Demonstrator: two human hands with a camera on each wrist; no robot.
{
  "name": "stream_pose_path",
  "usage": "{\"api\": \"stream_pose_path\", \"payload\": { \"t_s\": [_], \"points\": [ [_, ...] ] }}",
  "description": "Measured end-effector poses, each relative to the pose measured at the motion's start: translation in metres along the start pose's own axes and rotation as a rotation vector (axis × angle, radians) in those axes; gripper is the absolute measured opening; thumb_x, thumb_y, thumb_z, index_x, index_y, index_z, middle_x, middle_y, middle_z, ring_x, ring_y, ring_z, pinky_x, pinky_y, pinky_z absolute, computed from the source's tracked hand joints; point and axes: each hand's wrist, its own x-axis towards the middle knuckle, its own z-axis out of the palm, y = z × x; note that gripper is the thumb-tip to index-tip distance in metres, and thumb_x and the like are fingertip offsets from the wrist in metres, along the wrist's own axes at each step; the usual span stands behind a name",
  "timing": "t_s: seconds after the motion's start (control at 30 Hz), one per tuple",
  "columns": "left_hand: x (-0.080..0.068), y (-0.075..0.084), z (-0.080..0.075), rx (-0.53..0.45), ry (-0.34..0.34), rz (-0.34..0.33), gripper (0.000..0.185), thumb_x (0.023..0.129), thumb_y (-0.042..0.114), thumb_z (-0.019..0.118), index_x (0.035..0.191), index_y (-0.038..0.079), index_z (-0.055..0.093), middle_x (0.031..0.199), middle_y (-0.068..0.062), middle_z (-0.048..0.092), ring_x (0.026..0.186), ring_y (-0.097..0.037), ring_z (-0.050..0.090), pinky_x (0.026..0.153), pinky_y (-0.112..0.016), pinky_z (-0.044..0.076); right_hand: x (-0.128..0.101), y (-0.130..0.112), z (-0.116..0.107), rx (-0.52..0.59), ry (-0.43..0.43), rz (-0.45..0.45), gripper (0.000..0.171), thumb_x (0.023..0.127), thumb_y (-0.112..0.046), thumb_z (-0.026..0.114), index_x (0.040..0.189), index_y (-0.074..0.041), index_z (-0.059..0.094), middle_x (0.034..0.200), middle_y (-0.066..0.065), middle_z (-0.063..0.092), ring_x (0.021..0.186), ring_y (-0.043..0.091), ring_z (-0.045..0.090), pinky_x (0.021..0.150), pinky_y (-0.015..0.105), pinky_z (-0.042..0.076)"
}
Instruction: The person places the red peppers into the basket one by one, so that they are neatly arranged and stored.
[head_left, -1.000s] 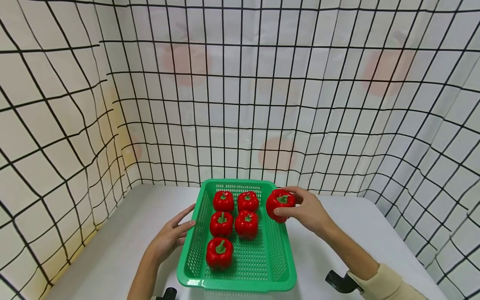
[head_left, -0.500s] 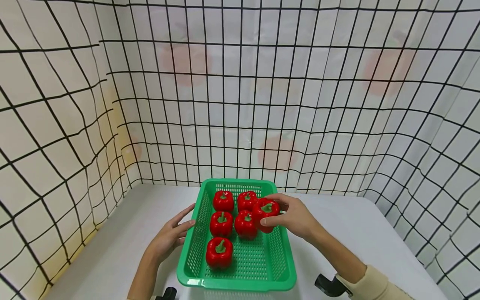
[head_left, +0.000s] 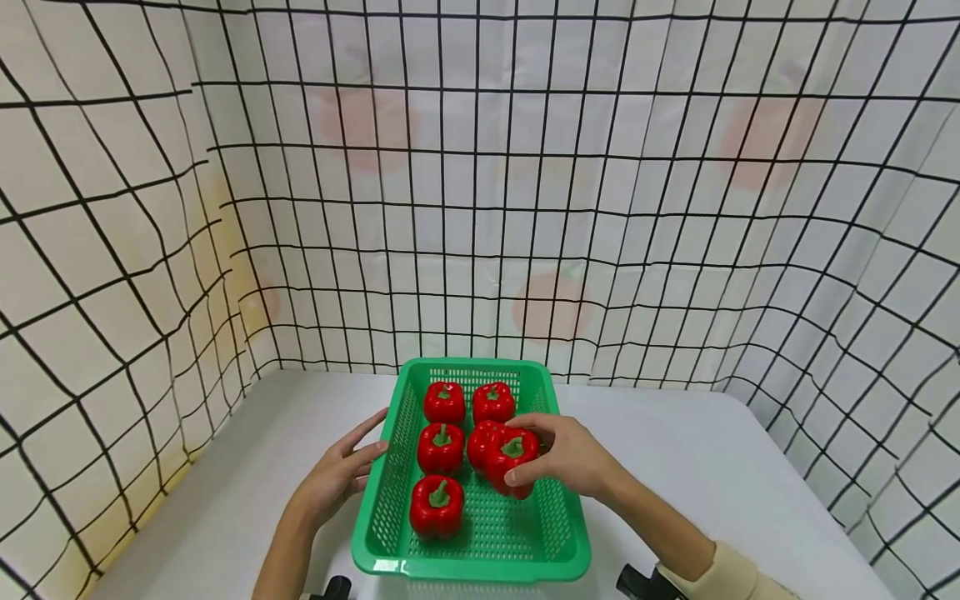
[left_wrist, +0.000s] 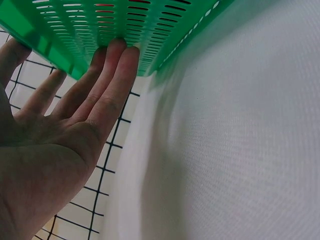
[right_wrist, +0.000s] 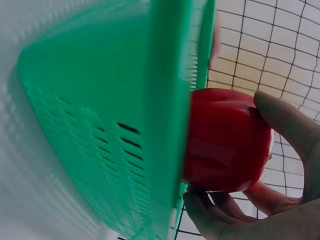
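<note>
Gripping a red pepper (head_left: pixel 512 460) in curled fingers, the right hand (head_left: pixel 564 456) is holding it low inside the green basket (head_left: pixel 556 533), touching a neighbouring pepper (head_left: pixel 480 442). Left hand (head_left: pixel 339 475) is pressing flat against the basket wall. Risk: setting down crooked, toppling that neighbour.

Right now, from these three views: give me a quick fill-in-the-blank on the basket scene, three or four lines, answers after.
1. The right hand grips a red ____ over the basket.
2. The left hand rests straight fingers on the basket's ____ side wall.
3. The basket's plastic is ____ in colour.
4. Counting the held one, ____ red peppers show.

Answers: pepper; left; green; six
</note>
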Motion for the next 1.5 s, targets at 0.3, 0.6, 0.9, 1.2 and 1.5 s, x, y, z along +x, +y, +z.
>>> {"api": "stream_pose_path", "payload": {
  "t_s": [0.3, 0.6, 0.9, 1.2, 1.5],
  "points": [
    [0.000, 0.000, -0.001, 0.002, -0.004, 0.005, 0.068, 0.101, 0.030, 0.063, 0.161, 0.027, 0.030, 0.145, -0.024, 0.054, 0.113, -0.033, 0.071, 0.091, -0.045, 0.061, 0.000, 0.009, 0.016, -0.006, -0.050, 0.004, 0.070, 0.071, -0.021, 0.091, 0.135, -0.012, 0.064, 0.126, 0.010, 0.068, 0.111, 0.026, 0.064, 0.080, 0.043, 0.064],
    [0.000, -0.001, -0.001, -0.006, 0.001, 0.000, 0.069, 0.101, 0.030, 0.064, 0.161, 0.028, 0.030, 0.146, -0.024, 0.054, 0.113, -0.034, 0.071, 0.091, -0.045, 0.060, 0.002, 0.016, 0.028, -0.033, -0.079, -0.003, 0.071, 0.068, -0.023, 0.093, 0.133, -0.013, 0.065, 0.127, 0.008, 0.065, 0.115, 0.029, 0.059, 0.078, 0.043, 0.064],
    [0.000, 0.000, 0.000, -0.003, 0.001, 0.000, 0.069, 0.101, 0.031, 0.064, 0.161, 0.028, 0.030, 0.145, -0.024, 0.055, 0.112, -0.033, 0.071, 0.090, -0.044, 0.061, 0.003, 0.021, 0.036, -0.084, -0.097, -0.007, 0.069, 0.069, -0.025, 0.093, 0.132, -0.015, 0.066, 0.126, 0.007, 0.064, 0.118, 0.030, 0.056, 0.077, 0.043, 0.064],
    [0.001, 0.000, 0.000, -0.012, 0.004, -0.005, 0.069, 0.101, 0.030, 0.064, 0.161, 0.027, 0.030, 0.144, -0.024, 0.056, 0.112, -0.033, 0.071, 0.090, -0.044, 0.061, 0.002, 0.023, 0.041, -0.197, -0.092, -0.062, 0.069, 0.069, -0.028, 0.092, 0.131, -0.013, 0.066, 0.127, 0.006, 0.065, 0.121, 0.031, 0.055, 0.083, 0.046, 0.062],
    [-0.001, 0.000, 0.000, 0.003, 0.001, 0.001, 0.069, 0.101, 0.032, 0.064, 0.161, 0.027, 0.029, 0.144, -0.024, 0.056, 0.112, -0.033, 0.071, 0.090, -0.044, 0.061, 0.000, 0.024, 0.042, -0.222, -0.103, -0.071, 0.068, 0.070, -0.027, 0.092, 0.132, -0.015, 0.066, 0.128, 0.005, 0.064, 0.120, 0.029, 0.054, 0.084, 0.046, 0.061]
  ]
}}
